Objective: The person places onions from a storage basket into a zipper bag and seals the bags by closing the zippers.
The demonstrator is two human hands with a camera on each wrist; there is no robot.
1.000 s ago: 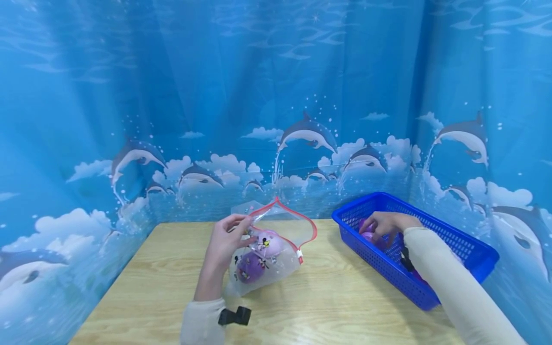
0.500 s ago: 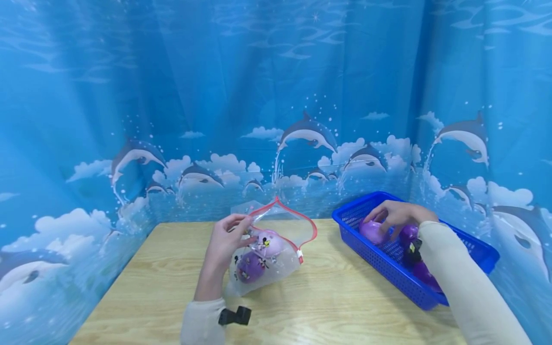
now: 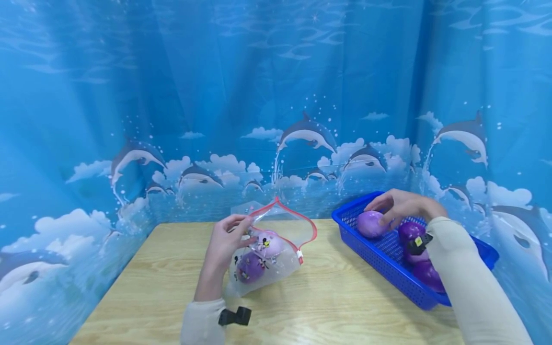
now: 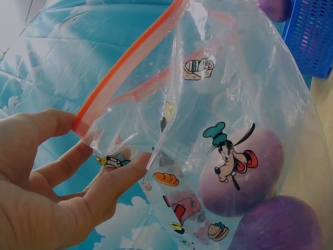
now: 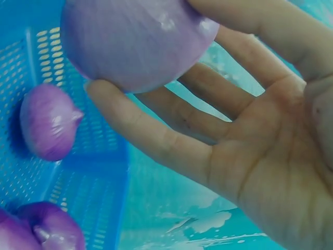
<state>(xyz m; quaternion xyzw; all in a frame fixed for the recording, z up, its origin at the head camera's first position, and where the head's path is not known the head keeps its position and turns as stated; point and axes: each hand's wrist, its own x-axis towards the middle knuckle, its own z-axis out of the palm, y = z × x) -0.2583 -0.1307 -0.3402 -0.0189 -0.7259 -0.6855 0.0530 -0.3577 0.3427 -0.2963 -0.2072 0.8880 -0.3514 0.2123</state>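
Observation:
With thumb and fingers my left hand pinches the edge of a clear zip bag printed with cartoon figures, its red-rimmed mouth spread wide. Inside the bag lie a pale purple onion and a darker purple onion, both behind the film in the left wrist view. Over the far left end of the blue basket, my right hand grips a light purple onion between thumb and fingertips. More purple onions, a dark one among them, lie below in the basket, partly covered by the wrist and sleeve.
The wooden table carries the bag at its middle and the basket on its right side. A blue curtain with dolphins hangs behind the table's far edge and along the sides. Black camera mounts sit on the wrists.
My right hand has taken hold of the light purple onion in the basket and drawn back to the right, raising it slightly. My left hand and the bag have stayed still.

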